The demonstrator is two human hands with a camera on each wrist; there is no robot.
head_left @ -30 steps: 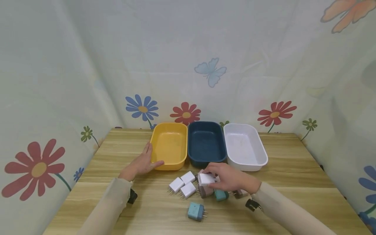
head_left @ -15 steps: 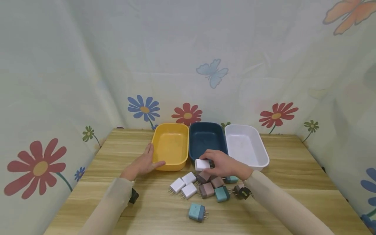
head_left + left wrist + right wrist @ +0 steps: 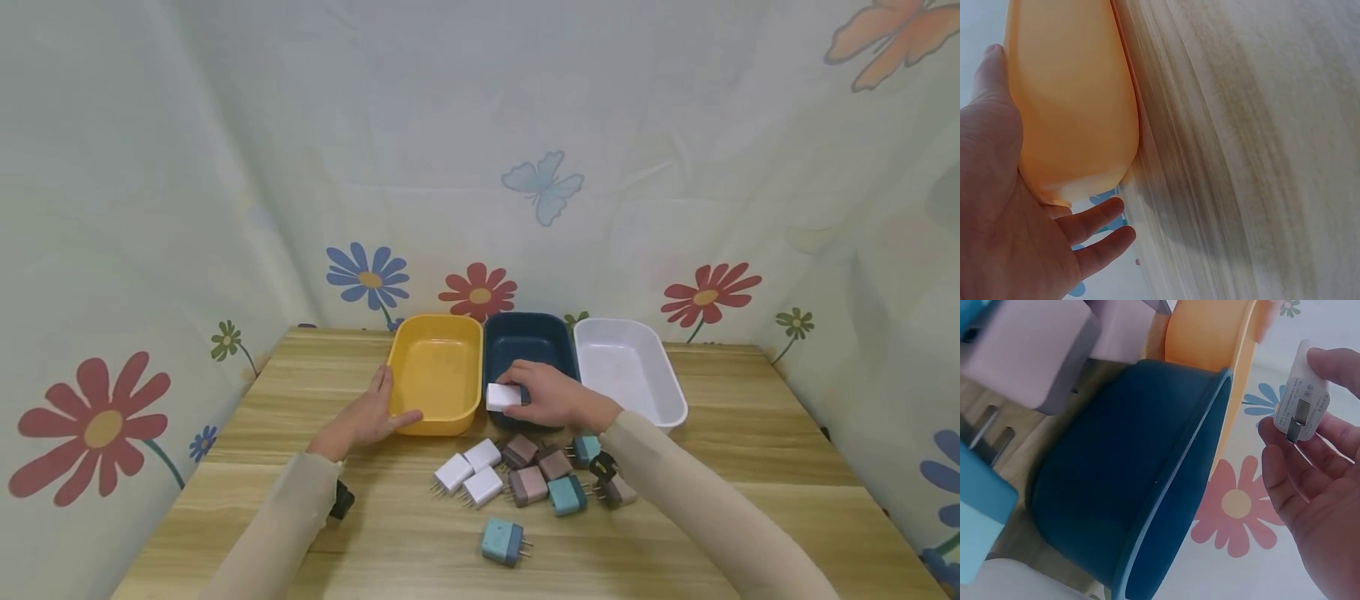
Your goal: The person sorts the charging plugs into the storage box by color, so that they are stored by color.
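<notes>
My right hand (image 3: 553,395) pinches a white charger plug (image 3: 503,397) between thumb and fingers, over the near end of the dark blue bin (image 3: 528,340). In the right wrist view the charger's metal prongs (image 3: 1299,419) face the camera, and the hand is beyond the blue bin's rim. My left hand (image 3: 365,418) rests against the near left corner of the yellow bin (image 3: 437,367), fingers along its side and thumb across the front. Seen from the left wrist, two fingers (image 3: 1107,250) extend loosely beside the bin wall.
A white bin (image 3: 626,375) stands right of the blue one. Before the bins lie several loose chargers: white ones (image 3: 453,473) at left, pinkish-brown ones (image 3: 529,486) in the middle and teal ones (image 3: 566,495) at right. One blue charger (image 3: 500,541) lies nearer on the wooden table (image 3: 390,533).
My right hand has lifted the white charger from above the pile and carried it away and slightly left, over the blue bin. The left hand has stayed at the yellow bin.
</notes>
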